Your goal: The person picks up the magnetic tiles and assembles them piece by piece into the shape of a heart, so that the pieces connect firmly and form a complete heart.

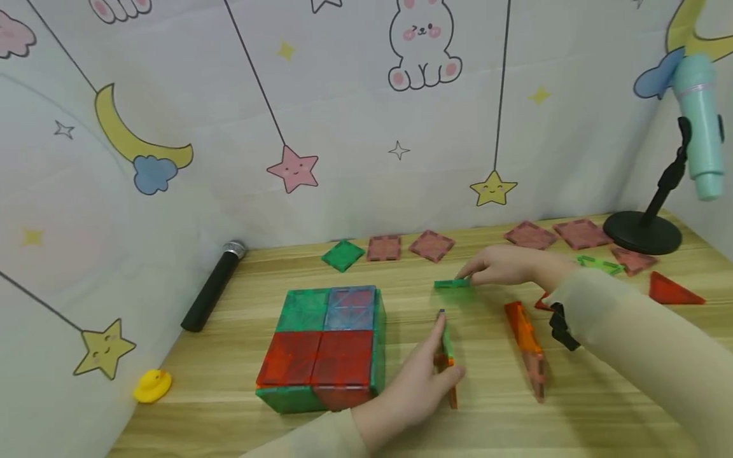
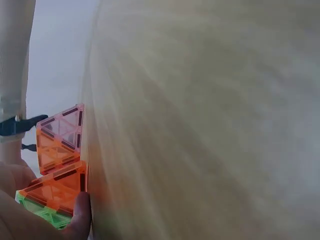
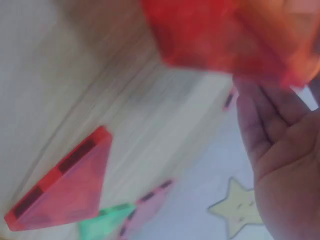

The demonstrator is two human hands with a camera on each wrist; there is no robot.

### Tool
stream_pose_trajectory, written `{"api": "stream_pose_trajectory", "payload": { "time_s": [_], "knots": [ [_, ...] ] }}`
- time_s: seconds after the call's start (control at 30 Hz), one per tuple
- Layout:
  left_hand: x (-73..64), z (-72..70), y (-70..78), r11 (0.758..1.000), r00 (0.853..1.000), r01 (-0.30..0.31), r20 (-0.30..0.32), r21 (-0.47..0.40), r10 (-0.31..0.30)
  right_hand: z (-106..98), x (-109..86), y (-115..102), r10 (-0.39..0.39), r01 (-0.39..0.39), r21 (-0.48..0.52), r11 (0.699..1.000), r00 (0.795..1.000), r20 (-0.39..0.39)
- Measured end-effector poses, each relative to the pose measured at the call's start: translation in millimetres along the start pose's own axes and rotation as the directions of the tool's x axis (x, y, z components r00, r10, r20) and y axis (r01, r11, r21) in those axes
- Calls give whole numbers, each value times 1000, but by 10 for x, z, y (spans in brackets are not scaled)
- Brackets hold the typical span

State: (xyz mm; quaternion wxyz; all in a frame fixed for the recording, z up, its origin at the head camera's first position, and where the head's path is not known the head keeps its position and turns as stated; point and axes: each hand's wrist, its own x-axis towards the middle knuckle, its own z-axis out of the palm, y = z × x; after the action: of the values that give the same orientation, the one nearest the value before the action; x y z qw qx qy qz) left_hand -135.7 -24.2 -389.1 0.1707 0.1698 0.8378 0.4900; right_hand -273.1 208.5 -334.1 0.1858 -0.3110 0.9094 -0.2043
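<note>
My left hand [image 1: 409, 388] holds an upright panel of an orange triangular magnetic tile [image 2: 57, 190] and a green tile [image 2: 45, 212], thumb and fingers at its edges. Farther back, my right hand [image 1: 504, 264] pinches the end of a green magnetic tile [image 1: 449, 284], seen nearly edge-on. To the right stands another upright panel, with an orange tile [image 1: 521, 327] joined to a pink one [image 1: 535, 375]. Left of both hands sits a box of magnetic tiles [image 1: 343, 356], with red, green and bluish squares on top and green and red sides.
Pink tiles [image 1: 432, 246] and a green square [image 1: 343, 255] lie along the back. At right are a red triangle [image 1: 674, 289], a light green tile [image 1: 598, 264] and a black stand [image 1: 644, 232] with a mint microphone [image 1: 700, 127]. A black microphone [image 1: 212, 289] and yellow duck [image 1: 153, 385] lie left.
</note>
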Motion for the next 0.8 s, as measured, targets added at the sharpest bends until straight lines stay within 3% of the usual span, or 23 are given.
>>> {"api": "stream_pose_trajectory", "payload": {
  "time_s": [0.3, 0.5, 0.8],
  "knots": [
    [124, 74, 32, 998, 999, 26, -39, -52, -28, 27, -141, -94, -101, 103, -44, 994, 994, 38],
    [188, 138, 63, 999, 998, 15, -52, -43, -17, 30, -310, -59, -49, 50, -52, 997, 999, 23],
    [222, 195, 95, 999, 999, -24, -25, -33, 23, 30, -484, -10, 2, -1, -60, 998, 1000, 25]
  ]
}}
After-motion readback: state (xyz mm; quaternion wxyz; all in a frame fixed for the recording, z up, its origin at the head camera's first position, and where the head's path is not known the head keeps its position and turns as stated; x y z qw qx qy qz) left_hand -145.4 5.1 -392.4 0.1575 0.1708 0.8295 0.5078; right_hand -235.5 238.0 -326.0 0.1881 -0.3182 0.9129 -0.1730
